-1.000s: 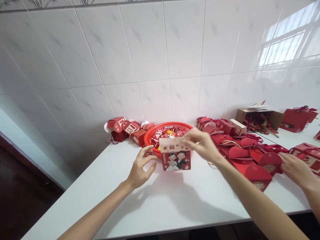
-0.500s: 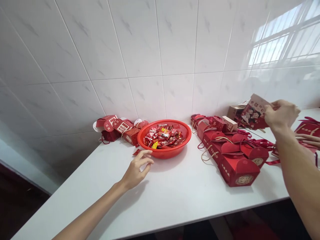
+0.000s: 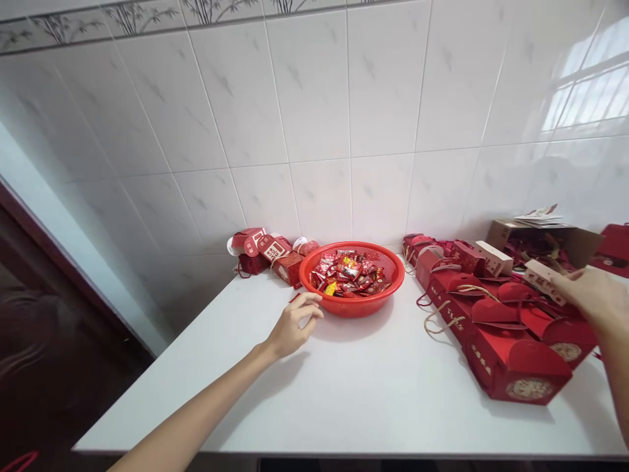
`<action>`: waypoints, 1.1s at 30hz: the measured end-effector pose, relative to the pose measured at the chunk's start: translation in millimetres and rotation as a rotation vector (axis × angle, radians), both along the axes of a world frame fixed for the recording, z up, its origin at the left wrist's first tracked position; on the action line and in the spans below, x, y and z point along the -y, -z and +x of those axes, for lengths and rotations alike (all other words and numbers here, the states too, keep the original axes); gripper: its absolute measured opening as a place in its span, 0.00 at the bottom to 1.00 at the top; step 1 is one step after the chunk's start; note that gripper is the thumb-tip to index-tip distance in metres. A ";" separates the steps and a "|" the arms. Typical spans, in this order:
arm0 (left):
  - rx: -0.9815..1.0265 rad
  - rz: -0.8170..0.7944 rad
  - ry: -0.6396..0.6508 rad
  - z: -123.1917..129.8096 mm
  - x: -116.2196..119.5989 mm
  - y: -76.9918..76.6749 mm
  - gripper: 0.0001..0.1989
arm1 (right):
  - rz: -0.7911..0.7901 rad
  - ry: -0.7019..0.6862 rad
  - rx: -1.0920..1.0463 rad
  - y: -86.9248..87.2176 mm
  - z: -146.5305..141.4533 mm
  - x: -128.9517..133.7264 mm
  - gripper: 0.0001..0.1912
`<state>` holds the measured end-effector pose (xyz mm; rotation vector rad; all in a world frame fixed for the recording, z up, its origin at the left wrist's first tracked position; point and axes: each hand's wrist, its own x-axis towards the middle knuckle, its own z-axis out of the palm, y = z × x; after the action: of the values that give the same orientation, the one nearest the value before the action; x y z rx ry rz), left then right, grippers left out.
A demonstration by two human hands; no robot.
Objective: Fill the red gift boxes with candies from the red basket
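Head view: from here I see the right hand pinching a cream-topped box, whose long axis runs leftward from its fingers; the left hand, empty, loosely curled, is farther off, just beside the red basket.

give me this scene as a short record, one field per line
left hand: by the near left rim of the basket, contact unclear
right hand: holding a cream-topped box by its right end
basket: red, on the white table
contents: wrapped candies
right of basket: grouped red boxes
left of basket: more boxes
back right: open cardboard box
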<state>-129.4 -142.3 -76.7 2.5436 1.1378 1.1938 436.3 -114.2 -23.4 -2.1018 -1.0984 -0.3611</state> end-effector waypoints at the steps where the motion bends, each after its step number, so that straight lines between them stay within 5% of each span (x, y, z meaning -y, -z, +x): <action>1: 0.004 -0.003 -0.006 -0.7 -0.6 -0.3 0.11 | -0.129 0.071 -0.126 -5.4 -6.2 2.7 0.29; 3: 0.014 -0.005 -0.025 -3.6 -2.8 -2.1 0.11 | -0.205 0.175 -0.256 -16.4 -18.7 6.9 0.24; 7: 0.067 0.018 -0.121 -17.3 -14.8 -8.8 0.11 | 0.141 0.086 -0.123 -33.9 -48.0 15.1 0.12; 11: 0.151 -0.005 -0.265 -40.4 -39.3 -17.8 0.09 | 0.349 -0.295 -0.053 -40.5 -102.3 36.8 0.03; 14: 0.323 -0.175 -0.428 -60.6 -65.7 -27.6 0.06 | 0.469 -0.621 -0.108 -35.0 -156.3 58.7 0.06; 17: 0.631 -0.353 -0.658 -82.4 -97.1 -40.6 0.07 | 0.477 -0.988 -0.096 -21.4 -204.9 74.4 0.07; 20: 0.780 -0.383 -0.747 -104.4 -127.4 -54.8 0.09 | 0.369 -1.202 -0.109 -4.4 -238.5 81.0 0.07; 26: 1.001 -0.367 -0.787 -134.3 -171.6 -70.8 0.06 | 0.247 -1.268 -0.174 22.1 -265.5 74.7 0.10; 33: 1.015 -0.349 -0.805 -148.8 -200.2 -60.4 0.04 | 0.169 -1.263 -0.249 36.9 -266.8 56.3 0.12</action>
<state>-278.1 57.9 -16.3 0.8977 1.7918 1.8427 169.5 -170.6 -60.3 -0.9426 -1.8669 0.3957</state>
